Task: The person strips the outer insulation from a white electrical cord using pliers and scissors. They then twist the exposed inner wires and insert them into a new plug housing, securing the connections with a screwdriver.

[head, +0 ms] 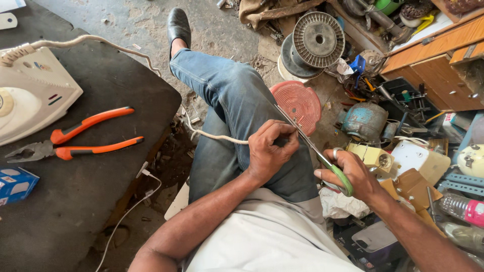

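My left hand (268, 151) pinches the end of a white braided cord (214, 135) over my lap. That cord runs back across the dark table (80, 201) to a white clothes iron (30, 90). My right hand (355, 174) grips green-handled scissors (322, 160). Their blades point up and left and lie against my left fingertips and the cord end. I sit with one jeans leg crossed over the other.
Orange-handled pliers (75, 141) and a small blue box (15, 185) lie on the table. A thin white cable (136, 201) hangs off its edge. To the right lie a red ridged disc (298, 100), a wire spool (317, 40), a blue motor (364, 121), wooden drawers (438, 70) and assorted clutter.
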